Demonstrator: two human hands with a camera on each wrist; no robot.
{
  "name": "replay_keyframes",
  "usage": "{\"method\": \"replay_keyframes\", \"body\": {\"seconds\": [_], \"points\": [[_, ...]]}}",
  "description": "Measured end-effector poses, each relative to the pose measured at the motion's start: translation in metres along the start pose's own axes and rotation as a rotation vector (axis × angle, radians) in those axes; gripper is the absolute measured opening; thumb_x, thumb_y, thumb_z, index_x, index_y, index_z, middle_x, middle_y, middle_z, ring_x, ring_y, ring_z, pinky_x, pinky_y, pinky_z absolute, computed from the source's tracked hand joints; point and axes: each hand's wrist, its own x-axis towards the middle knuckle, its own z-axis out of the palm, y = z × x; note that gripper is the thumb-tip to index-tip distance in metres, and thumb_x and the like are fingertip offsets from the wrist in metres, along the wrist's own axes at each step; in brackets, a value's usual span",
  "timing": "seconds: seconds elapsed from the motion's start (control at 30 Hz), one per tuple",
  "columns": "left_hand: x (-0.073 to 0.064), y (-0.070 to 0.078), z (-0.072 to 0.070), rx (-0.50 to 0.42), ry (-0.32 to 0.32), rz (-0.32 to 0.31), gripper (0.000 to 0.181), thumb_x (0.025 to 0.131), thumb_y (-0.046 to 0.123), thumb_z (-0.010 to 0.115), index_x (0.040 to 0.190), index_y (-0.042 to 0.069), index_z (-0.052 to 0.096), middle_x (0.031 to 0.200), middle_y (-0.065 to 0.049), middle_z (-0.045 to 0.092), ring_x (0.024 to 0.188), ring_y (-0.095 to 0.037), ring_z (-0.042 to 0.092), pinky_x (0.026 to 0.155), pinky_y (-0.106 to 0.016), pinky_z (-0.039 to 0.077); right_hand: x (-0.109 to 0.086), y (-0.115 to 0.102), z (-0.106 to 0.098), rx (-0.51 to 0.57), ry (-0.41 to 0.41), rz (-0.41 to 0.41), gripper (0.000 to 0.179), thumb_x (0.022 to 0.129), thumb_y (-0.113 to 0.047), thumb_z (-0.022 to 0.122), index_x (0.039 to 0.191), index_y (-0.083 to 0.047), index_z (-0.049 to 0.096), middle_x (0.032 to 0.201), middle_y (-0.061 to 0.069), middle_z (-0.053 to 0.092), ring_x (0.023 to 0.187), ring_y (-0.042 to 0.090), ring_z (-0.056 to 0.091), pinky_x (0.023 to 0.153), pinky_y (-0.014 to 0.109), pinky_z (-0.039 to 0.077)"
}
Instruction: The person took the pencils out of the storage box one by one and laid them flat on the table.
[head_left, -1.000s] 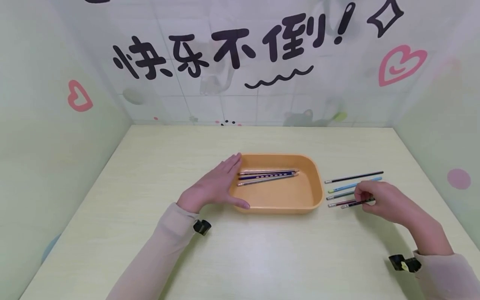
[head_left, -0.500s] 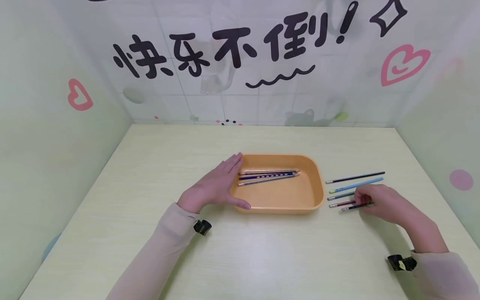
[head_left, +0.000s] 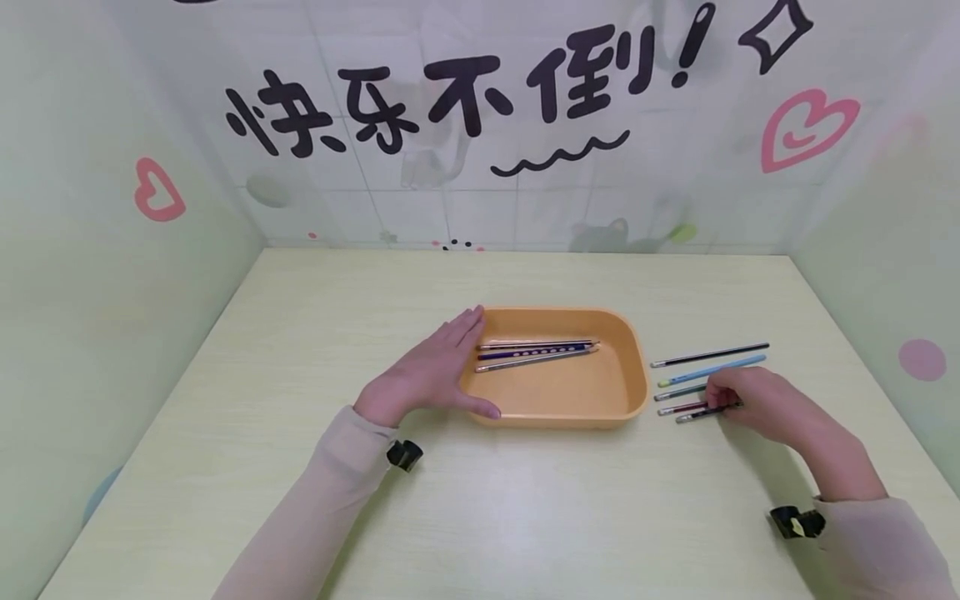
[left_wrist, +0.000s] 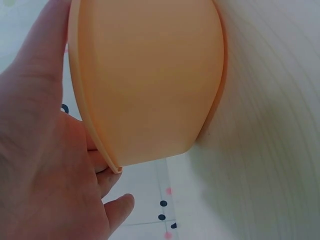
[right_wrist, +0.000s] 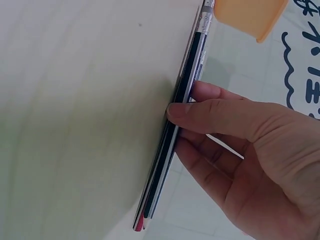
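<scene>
An orange tray (head_left: pixel 555 396) holds three pencils (head_left: pixel 536 354), one dark blue with pale spots. My left hand (head_left: pixel 427 367) spreads across its left end, thumb at the near corner and straight fingers at the far one; in the left wrist view the hand (left_wrist: pixel 55 165) lies against the rim. At the right, my right hand (head_left: pixel 772 404) pinches a dark pencil (head_left: pixel 697 414) with a silvery eraser end. The right wrist view has the thumb on this pencil (right_wrist: pixel 186 75) and fingertips behind it. Beside it lie a dark red pencil (head_left: pixel 678 409) and a green one (head_left: pixel 678 392), partly hidden by the hand.
Beyond the right hand lie a light blue pencil (head_left: pixel 708 372) and a black pencil (head_left: pixel 712 356), right of the tray. A pale wood-grain table (head_left: pixel 525 508) carries everything. Printed curtains (head_left: pixel 480 208) close off the back and both sides.
The right hand has shifted slightly left and toward the near side with the dark pencil, whose eraser end now sits a little further left. The left hand and tray stay put.
</scene>
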Motion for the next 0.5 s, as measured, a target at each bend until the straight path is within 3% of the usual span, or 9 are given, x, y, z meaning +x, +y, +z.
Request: {"method": "replay_keyframes", "body": {"seconds": [0.5], "points": [[0.0002,-0.0016,0.0018,-0.009,0.004,0.005,0.135,0.070,0.079,0.069,0.159,0.002,0.002,0.170,-0.009,-0.007,0.158,-0.024,-0.006,0.130,-0.039,0.007,0.0027,-0.0048,-0.0020,-0.025,-0.006,-0.013,0.027,0.077,0.007,0.076,0.077,-0.018,0.064,0.075,-0.011,0.061,0.070,0.004,0.050,0.060,0.025,0.047]]}}
